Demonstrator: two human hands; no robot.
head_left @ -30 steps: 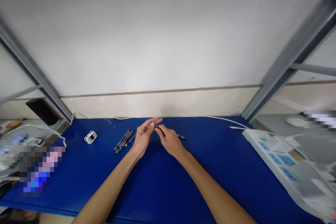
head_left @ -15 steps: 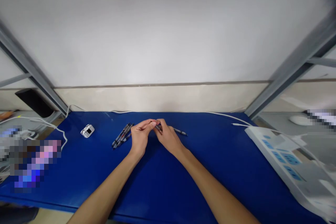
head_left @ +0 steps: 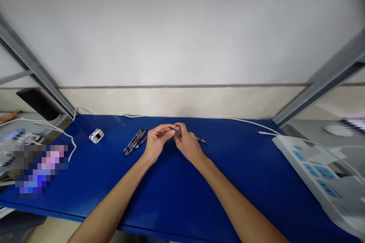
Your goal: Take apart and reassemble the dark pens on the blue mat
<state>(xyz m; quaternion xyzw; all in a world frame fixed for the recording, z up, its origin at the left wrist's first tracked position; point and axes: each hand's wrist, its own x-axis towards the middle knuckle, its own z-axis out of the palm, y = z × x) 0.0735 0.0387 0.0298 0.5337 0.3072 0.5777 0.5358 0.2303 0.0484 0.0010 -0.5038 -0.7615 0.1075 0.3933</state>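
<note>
Over the blue desk (head_left: 176,197), my two hands meet around a dark pen (head_left: 176,132). My left hand (head_left: 156,139) pinches near its tip end with thumb and fingers. From the other side, my right hand (head_left: 188,141) is closed on the same pen and covers part of it. A pen end (head_left: 202,141) shows past the right hand; whether it belongs to the held pen or to another one behind, I cannot tell. Left of my hands, several dark pens (head_left: 134,142) lie side by side, one with a red part.
A small white device (head_left: 96,136) with a dark screen sits at the left. On the right is a white power strip (head_left: 313,174) with blue sockets. A white cable (head_left: 245,122) runs along the wall. Metal posts (head_left: 308,95) flank the desk, and a black speaker-like box (head_left: 37,103) stands far left.
The pen's dark end now shows more plainly between my fingers, and my hands have shifted slightly. The camera view has also moved a little.
</note>
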